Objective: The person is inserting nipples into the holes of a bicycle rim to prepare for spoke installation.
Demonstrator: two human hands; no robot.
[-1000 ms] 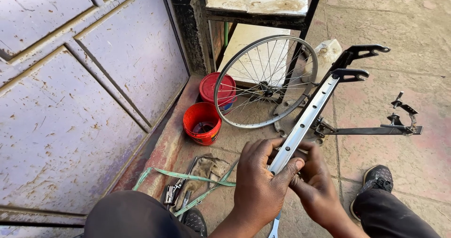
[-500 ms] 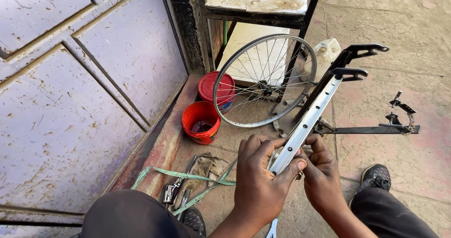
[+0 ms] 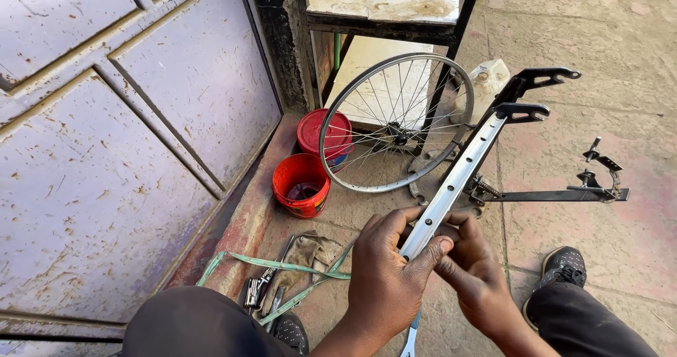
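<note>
**Both hands on a bare wheel rim in the truing stand**

At lower centre of the frame, the left hand [image 3: 386, 272] was closed around the near edge of a bare silver wheel rim [image 3: 457, 174], thumb on one side, fingers wrapped over the other. The right hand [image 3: 474, 269] sat just beside it, fingers pinching at the rim's inner channel; whether it held a small part there could not be told. The rim ran up toward the upper right, seated between the black arms of a truing stand [image 3: 536, 107] that stood on the paving.

Behind it, a spoked wheel [image 3: 395, 121] leaned against a metal-framed bench [image 3: 384, 8]. Two red plastic tubs [image 3: 302, 184] stood at centre, and a green rim strip [image 3: 282, 267] lay over a rag and loose tools at lower left.

The likely trouble was the rim slipping from the stand's arms if the hands twisted it sideways, since only its far end appeared supported. Any small piece under the right fingers could also drop and roll across the paving toward the clutter.
</note>
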